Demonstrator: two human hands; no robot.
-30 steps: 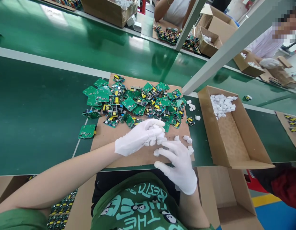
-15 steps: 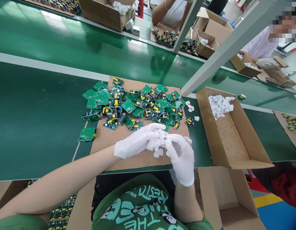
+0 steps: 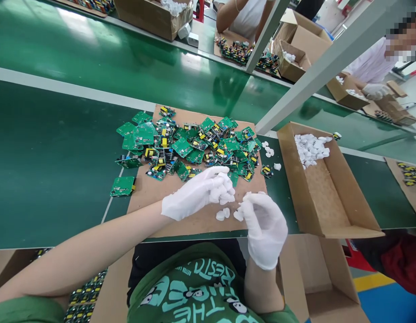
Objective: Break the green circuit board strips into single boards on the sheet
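My left hand (image 3: 197, 193), in a white glove, is closed around a clump of small white pieces (image 3: 223, 188) above the cardboard sheet (image 3: 184, 220). My right hand (image 3: 266, 226), gloved too, is a little to the right with thumb and fingers pinched together. White on white, what is between its fingertips cannot be made out. Just left of those fingertips is a loose white piece (image 3: 238, 215), and a small group of white pieces (image 3: 223, 214) lies on the cardboard below the clump. Behind my hands spreads a heap of green circuit boards (image 3: 194, 146) with yellow and black components.
An open cardboard box (image 3: 332, 197) with white pieces (image 3: 310, 149) in its far end stands at the right. A slanted metal post (image 3: 305, 76) rises behind the heap. Across the green bench, co-workers sit near boxes and boards. Another open box (image 3: 324, 278) is below the bench edge.
My right hand has moved away from my left hand, to the right and slightly nearer me. The clump stays in my left hand, and a gap now separates the hands.
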